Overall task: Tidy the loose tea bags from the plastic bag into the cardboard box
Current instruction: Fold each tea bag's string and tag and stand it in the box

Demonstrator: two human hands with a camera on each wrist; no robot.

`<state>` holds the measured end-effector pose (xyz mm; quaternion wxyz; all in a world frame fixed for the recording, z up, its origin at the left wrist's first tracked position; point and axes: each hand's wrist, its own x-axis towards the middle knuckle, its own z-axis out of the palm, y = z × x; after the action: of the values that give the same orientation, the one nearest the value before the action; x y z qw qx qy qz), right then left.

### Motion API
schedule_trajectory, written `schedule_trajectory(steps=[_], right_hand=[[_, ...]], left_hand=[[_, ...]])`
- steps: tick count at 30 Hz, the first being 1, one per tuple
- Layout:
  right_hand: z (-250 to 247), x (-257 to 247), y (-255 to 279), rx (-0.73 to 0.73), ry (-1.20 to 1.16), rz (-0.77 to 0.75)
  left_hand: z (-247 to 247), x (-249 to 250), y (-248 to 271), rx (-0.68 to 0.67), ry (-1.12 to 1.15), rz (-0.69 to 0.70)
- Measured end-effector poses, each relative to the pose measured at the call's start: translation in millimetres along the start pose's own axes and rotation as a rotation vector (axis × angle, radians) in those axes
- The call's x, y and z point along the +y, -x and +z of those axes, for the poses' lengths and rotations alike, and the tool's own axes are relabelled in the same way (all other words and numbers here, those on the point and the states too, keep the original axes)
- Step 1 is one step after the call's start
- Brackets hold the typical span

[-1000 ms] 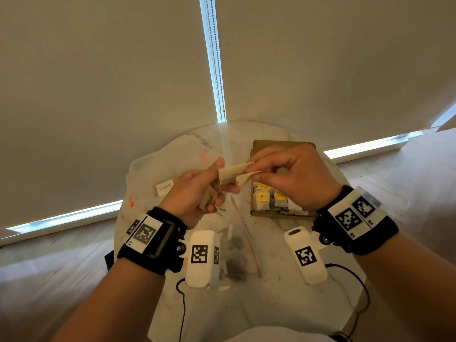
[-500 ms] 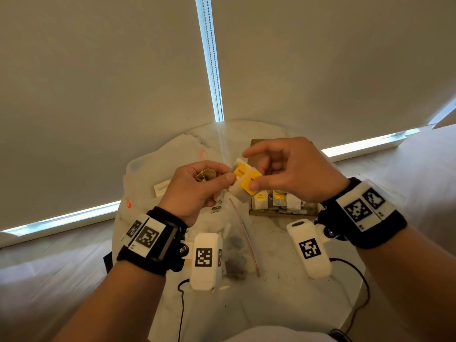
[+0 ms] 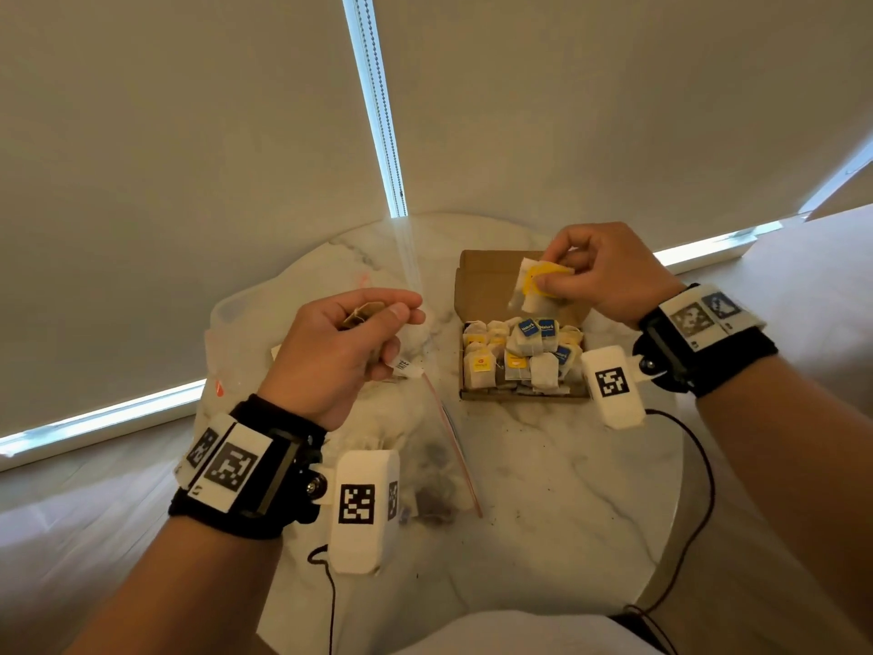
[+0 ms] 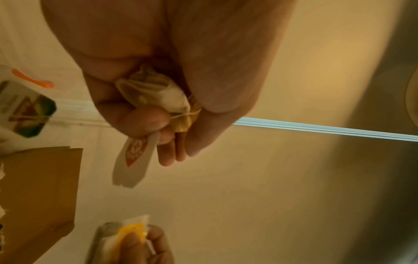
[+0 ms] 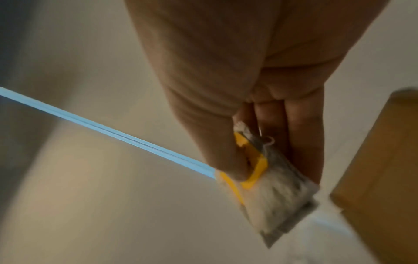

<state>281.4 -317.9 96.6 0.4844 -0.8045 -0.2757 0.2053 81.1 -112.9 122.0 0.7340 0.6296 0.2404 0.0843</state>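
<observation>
Both hands gripping tea bags, blurred

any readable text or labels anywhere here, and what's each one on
"Nature", partly legible: blue tags on tea bags in the cardboard box.
"NTE", a cut-off fragment: white tag under the left hand.
Orange logo on that tag: too blurred to read.
Yellow tag in the right hand: no text legible.

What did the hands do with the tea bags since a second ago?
The hands pulled apart. The right hand carried the yellow-tagged tea bag rightward, and now pinches it above the cardboard box. The left hand let go of that bag and drew back left over the plastic bag, keeping its crumpled tea bag. Box, plastic bag and table stayed put.
</observation>
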Motion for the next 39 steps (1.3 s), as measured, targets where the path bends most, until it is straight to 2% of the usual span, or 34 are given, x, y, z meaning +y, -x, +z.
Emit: schedule_trajectory(steps=[5,11,21,25,32,35,39], right_hand=[[-7,66,-26,0.042,0.198,0.215],[18,116,-37,-0.066,0.327,0.354],[78,118,-68,-0.281,0.484,0.326],[88,121,-78,-0.278,0.599,0.343],[76,128,-75,-0.035,0.610,0.184],[69,97,-61,0.050,0.391,0.064],[67,15,-20,0.148,0.033,-0.190]], left_hand=[[8,8,0,-0.037,0.021,0.024],[13,4,-6,-0.014,-0.005,-0.001],[17,1,-14,0.018,-0.006,-0.036],[19,0,-14,0.023,-0.005,-0.048],[17,-3,-16,0.043,0.025,-0.079],[14,-2,-16,0.017,0.088,-0.101],[13,1,-17,-0.017,0.211,-0.143]])
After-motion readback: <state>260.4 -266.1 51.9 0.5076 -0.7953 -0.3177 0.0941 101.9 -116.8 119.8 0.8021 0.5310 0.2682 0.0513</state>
